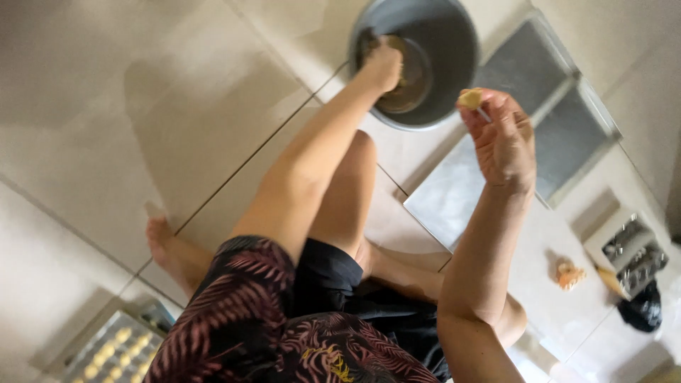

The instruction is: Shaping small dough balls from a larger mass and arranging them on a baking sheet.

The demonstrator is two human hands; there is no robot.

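Here the left hand (383,65) reaches down into the grey bucket (454,42) that stands on the tiled floor (142,106), its fingers curled on a brownish mass at the bottom, though how tightly they close I cannot tell. The right hand (505,138) hovers beside the bucket's rim, pinching a small yellow dough piece (469,98) at its fingertips, above the near corner of an empty metal baking tray (454,198).

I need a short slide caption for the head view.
Seated on a tiled floor, the left hand reaches into a grey bucket while the right hand holds a dough piece.
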